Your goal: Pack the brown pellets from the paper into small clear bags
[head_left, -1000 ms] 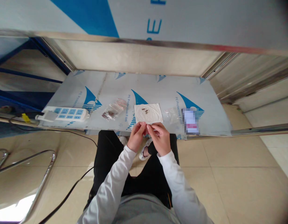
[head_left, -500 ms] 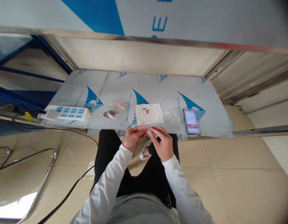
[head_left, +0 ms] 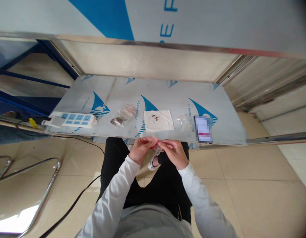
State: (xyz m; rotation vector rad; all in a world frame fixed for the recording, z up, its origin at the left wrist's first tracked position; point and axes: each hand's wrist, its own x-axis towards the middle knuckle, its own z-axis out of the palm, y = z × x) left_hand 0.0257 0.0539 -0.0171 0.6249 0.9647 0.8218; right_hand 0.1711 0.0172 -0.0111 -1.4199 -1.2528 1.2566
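Note:
Just off the front edge of the film-covered table, my left hand (head_left: 140, 149) and my right hand (head_left: 174, 152) meet, fingers pinched together. Between them is a small clear plastic bag (head_left: 156, 147), partly hidden by the fingers. Beyond the hands, a white cloth or paper square (head_left: 165, 125) lies flat with several small dark pieces (head_left: 155, 118) on it. Left of it rests a clear zip bag of dark bits (head_left: 117, 121), and another clear bag (head_left: 127, 111) lies against it. To the right is a crumpled clear plastic bag (head_left: 184, 121).
A white power strip (head_left: 80, 120) lies at the table's left end. At the right lies a phone with a blurred screen (head_left: 204, 130). An overhead shelf (head_left: 205, 23) spans the top of the view. A black cable (head_left: 68, 211) and a metal chair frame (head_left: 50, 185) are lower left.
My fingers have shifted on the clear bag, which now hangs below them as well. The right wrist has swung slightly outward to the right. The things on the table stay put.

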